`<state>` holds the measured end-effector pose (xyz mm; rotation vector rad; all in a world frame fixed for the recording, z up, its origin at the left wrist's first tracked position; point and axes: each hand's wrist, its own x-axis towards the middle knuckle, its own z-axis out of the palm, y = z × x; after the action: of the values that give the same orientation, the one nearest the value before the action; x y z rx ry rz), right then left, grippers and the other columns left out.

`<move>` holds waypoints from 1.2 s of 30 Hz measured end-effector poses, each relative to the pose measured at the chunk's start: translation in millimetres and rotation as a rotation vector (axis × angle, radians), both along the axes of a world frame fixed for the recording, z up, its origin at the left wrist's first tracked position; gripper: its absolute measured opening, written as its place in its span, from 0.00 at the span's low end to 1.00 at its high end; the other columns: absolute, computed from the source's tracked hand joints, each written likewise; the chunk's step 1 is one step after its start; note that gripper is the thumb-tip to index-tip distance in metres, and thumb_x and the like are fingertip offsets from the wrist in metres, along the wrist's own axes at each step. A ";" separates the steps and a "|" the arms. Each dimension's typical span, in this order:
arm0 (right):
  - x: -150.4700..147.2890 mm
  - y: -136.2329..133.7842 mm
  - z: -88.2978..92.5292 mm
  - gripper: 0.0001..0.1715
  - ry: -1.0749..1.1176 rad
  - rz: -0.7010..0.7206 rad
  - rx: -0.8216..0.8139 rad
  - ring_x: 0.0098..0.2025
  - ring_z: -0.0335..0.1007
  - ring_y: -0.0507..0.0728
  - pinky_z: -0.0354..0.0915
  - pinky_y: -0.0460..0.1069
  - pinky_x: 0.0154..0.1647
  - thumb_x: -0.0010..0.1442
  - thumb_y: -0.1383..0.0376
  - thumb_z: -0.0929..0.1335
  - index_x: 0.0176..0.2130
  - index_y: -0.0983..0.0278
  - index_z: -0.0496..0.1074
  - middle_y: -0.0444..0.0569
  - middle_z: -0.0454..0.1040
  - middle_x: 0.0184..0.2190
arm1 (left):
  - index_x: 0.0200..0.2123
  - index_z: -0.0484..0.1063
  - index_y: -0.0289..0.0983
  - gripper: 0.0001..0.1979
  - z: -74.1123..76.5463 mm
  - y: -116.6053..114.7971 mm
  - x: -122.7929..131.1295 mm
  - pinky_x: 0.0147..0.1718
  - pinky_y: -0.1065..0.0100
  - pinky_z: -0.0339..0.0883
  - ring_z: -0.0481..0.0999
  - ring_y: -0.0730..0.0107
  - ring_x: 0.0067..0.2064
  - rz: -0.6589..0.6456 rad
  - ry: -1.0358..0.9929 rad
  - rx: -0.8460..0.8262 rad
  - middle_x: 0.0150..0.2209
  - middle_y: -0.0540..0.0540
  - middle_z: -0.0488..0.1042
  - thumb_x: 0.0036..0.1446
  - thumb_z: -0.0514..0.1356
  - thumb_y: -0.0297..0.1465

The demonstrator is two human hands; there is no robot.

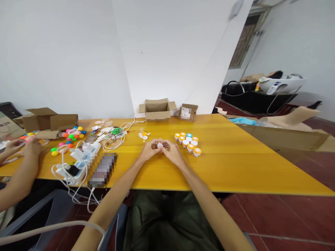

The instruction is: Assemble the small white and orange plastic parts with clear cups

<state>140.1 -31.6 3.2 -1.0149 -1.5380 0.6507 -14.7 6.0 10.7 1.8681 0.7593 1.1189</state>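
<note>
My left hand (149, 149) and my right hand (171, 152) meet over the middle of the yellow table (235, 157), fingers pinched together on a small round white piece (159, 145). Just right of them stands a cluster of small round caps (188, 141), orange, white and one blue. Several tiny white parts (143, 135) lie a little beyond my left hand.
An open cardboard box (157, 108) and a smaller box (188, 112) stand at the wall. To the left lie white cables (115, 139), a power strip (81, 164), a phone, coloured balls (70, 137) and more boxes (49, 120). Another person's hands (23, 148) work at the far left.
</note>
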 end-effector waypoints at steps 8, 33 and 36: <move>-1.1 2.1 -3.6 0.10 0.027 0.011 -0.026 0.33 0.79 0.57 0.75 0.52 0.38 0.54 0.56 0.72 0.33 0.60 0.73 0.46 0.81 0.31 | 0.44 0.77 0.37 0.19 -2.3 -0.5 -0.1 0.40 0.67 0.71 0.79 0.66 0.37 0.007 0.028 -0.005 0.36 0.46 0.82 0.49 0.70 0.36; 0.1 7.5 -4.0 0.17 0.202 -0.023 -0.019 0.39 0.81 0.59 0.77 0.55 0.44 0.54 0.51 0.72 0.36 0.59 0.71 0.49 0.82 0.36 | 0.33 0.78 0.37 0.17 -2.3 9.2 1.0 0.42 0.61 0.75 0.82 0.62 0.37 0.004 -0.107 -0.213 0.34 0.44 0.83 0.40 0.75 0.38; 0.0 9.3 -6.2 0.18 0.223 -0.027 -0.033 0.39 0.80 0.59 0.77 0.55 0.43 0.54 0.50 0.73 0.36 0.59 0.70 0.50 0.82 0.36 | 0.32 0.77 0.37 0.17 -1.1 8.3 0.8 0.42 0.61 0.76 0.82 0.62 0.37 0.000 -0.112 -0.231 0.34 0.44 0.83 0.39 0.75 0.38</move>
<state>140.1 -22.3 -3.0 -0.9522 -1.3211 0.7468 -13.9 14.3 9.5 1.6000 0.7890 1.0771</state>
